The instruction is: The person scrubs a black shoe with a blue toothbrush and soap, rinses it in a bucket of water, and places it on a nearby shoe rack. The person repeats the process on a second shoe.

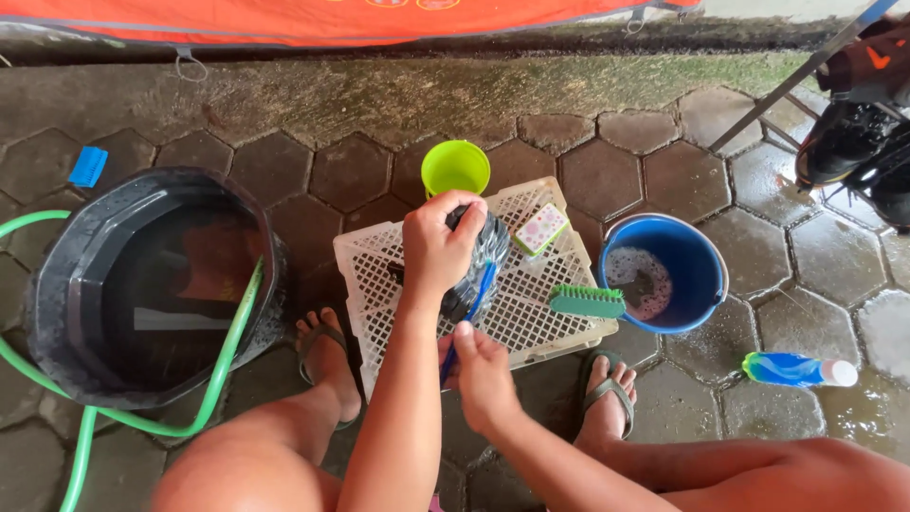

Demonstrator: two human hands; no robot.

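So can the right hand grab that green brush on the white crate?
Probably not yet: the right hand grips a blue-handled brush. The green brush lies uncovered on the crate nearby.

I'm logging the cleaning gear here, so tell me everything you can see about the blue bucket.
The blue bucket is round, looks like plastic and stands upright on the wet hexagonal paving, right of the white lattice crate. It is open-topped and holds shallow foamy water with something dark showing through. A green scrub brush lies on the crate's edge right beside its rim; whether they touch is unclear. Neither hand touches it.
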